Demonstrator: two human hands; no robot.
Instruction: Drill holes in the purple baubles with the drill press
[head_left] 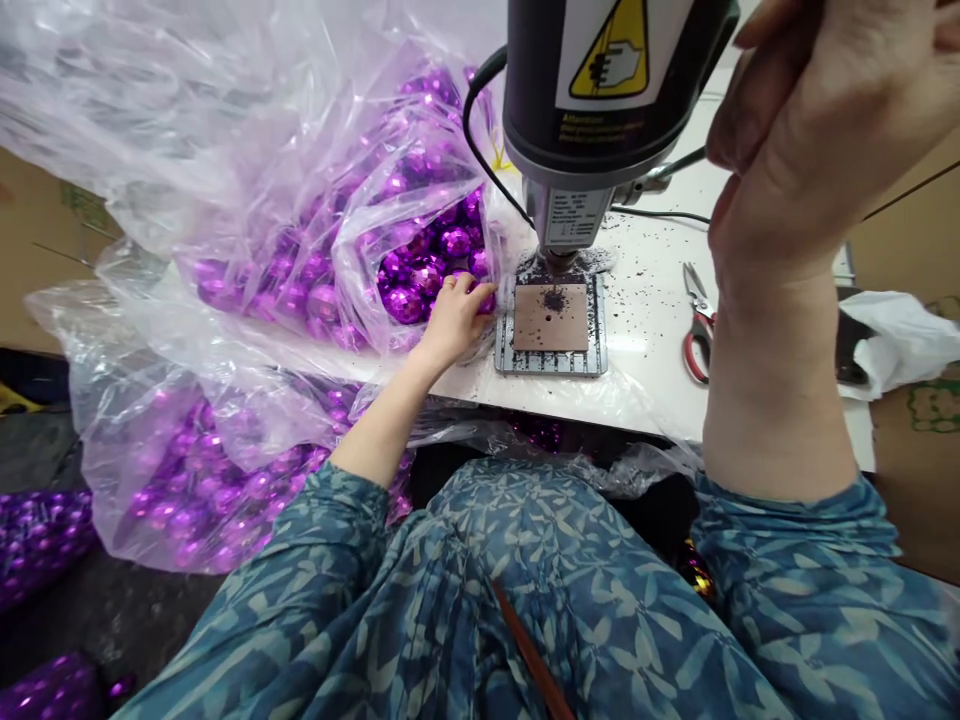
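Observation:
My left hand [459, 312] is at the mouth of a clear plastic bag, its fingers closed round a shiny purple mirror ball [485, 301] that shows only in part. More purple faceted balls [427, 275] lie inside the bag [356, 240] just behind it. High at the right, my right hand [810, 120] is curled round the feed lever [679, 163] of a small bench drill press [600, 110]; the lever's end is hidden in the fingers. Below the drill head, a brown square board [551, 325] with a dark hole and shavings lies on the slotted metal base [551, 365].
Red-handled scissors [697, 325] lie on the white table [645, 370], right of the base, among dark shavings. Another bag of purple balls [217, 480] hangs below the table's left edge. Cardboard boxes [919, 470] stand at the sides. White plastic [907, 340] lies far right.

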